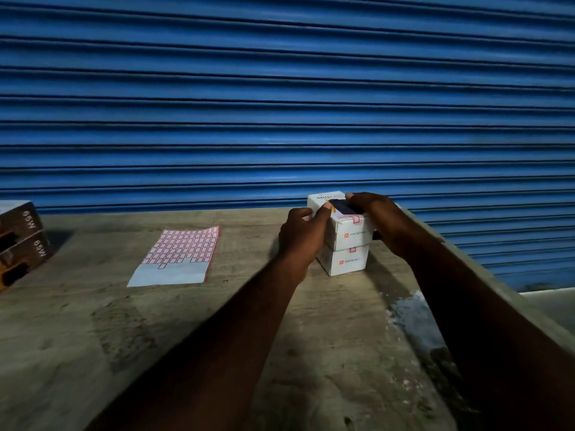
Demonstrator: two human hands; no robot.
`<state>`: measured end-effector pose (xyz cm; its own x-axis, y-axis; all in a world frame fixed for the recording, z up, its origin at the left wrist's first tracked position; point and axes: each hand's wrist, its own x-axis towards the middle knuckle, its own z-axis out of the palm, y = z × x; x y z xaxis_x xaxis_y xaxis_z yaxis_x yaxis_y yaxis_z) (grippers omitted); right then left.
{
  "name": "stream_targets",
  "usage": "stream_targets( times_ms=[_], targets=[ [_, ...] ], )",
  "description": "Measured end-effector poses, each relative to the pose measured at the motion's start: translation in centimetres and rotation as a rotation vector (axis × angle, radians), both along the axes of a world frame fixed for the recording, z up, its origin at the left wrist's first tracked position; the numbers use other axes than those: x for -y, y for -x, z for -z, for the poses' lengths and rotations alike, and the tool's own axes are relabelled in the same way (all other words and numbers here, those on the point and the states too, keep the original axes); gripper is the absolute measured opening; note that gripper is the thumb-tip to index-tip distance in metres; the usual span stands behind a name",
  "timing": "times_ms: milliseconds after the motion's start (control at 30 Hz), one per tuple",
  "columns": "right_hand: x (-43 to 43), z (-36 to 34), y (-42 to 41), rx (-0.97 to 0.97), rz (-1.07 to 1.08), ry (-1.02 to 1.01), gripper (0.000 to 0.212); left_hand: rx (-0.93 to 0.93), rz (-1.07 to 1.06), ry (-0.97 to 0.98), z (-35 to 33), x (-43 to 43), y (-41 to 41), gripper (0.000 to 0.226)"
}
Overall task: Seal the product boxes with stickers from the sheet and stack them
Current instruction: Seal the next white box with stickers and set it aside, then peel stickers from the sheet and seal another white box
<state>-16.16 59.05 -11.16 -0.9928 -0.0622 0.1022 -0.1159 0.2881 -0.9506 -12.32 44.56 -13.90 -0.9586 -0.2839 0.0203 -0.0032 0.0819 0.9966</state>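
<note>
The upper box (348,225) is clasped between left hand (303,233) and right hand (378,219), set on a stickered lower box (343,261). Both appear sealed; the sticker sheet (179,256), left of the hands, is part-used, so more boxes are judged pending.

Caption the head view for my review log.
Both hands, left and right, set top box on bottom box; sticker sheet nearby.

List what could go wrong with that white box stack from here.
1. The top box sits skewed on the lower box, so it may slide or tip once the left hand and right hand let go.
2. The stack stands close to the table's right edge; a nudge could send it off.
</note>
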Motion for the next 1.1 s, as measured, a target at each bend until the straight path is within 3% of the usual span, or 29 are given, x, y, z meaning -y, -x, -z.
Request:
stream_targets(
  times_ms=[133,467,600,700,767,833,900,1000,1100],
  targets=[
    [-0.2,0.5,-0.1,0.048,-0.010,0.025,0.028,0.066,0.118,-0.100,0.0,-0.3,0.1,0.038],
    [-3.2,0.1,-1.6,0.077,0.125,0.071,0.024,0.052,0.206,-0.075,-0.2,-4.2,0.2,0.043],
    [-3.9,-0.2,-1.5,0.042,0.143,0.001,0.043,0.052,0.175,-0.020,0.0,-4.0,0.1,0.069],
    [-3.8,-0.6,-1.2,-0.144,0.375,-0.171,0.057,0.009,0.136,0.055,0.3,-2.4,-0.3,0.068],
    [-2.7,-1.2,-2.1,-0.449,0.465,-0.267,0.049,-0.056,0.089,0.112,0.1,-0.5,-0.9,0.062],
    [-0.6,-1.8,-3.4,-0.794,0.438,-0.349,0.037,-0.145,0.030,0.217,0.0,1.8,-2.5,0.053],
    [2.7,-1.8,-5.0,-0.986,0.342,-0.359,0.027,-0.278,-0.044,0.336,0.5,4.8,-5.5,0.041],
    [8.4,-0.1,-7.2,-0.947,0.181,-0.279,0.023,-0.421,-0.150,0.498,2.5,10.1,-9.5,0.028],
    [14.5,2.5,-8.4,-0.809,0.015,-0.247,0.027,-0.397,-0.255,0.541,3.1,16.1,-11.3,0.025]
  ],
)
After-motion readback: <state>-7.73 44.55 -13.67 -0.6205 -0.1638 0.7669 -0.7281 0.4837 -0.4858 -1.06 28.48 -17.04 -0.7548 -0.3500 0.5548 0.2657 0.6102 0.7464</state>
